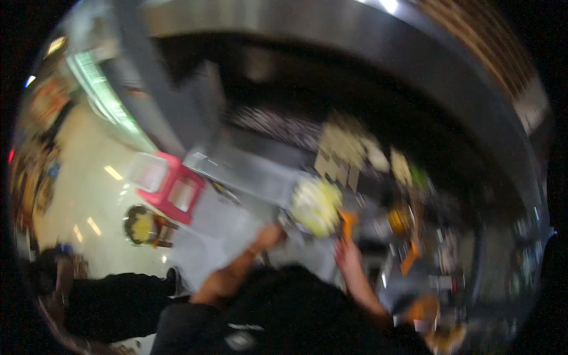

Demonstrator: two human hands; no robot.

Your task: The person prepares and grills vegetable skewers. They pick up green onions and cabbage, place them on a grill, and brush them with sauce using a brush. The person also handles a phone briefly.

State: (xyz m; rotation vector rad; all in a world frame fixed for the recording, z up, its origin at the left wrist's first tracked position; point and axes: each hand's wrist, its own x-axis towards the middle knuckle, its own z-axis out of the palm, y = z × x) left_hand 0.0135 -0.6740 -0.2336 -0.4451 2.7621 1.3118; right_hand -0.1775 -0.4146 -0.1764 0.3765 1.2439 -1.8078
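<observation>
The whole view is smeared by motion. A heaped mass of pale yellow-green chopped food (315, 206), perhaps cabbage, fills a pan ahead of me; little of the pan shows beneath it. My left hand (270, 236) is closed in a fist at the pan's near left side, around what looks like its handle, though blur hides the detail. In my right hand (347, 254) is an orange utensil (349, 220), gripped at its lower end. The utensil's upper part reaches the right edge of the food; its exact kind is unclear.
A metal hood (284, 20) arches over the cooking area. Left stand a pink plastic container (171, 191) and a pot of yellow food (142, 226). Another person's dark-trousered leg (120, 301) extends at lower left. Another orange utensil (410, 258) lies right, a beige box (330, 166) behind.
</observation>
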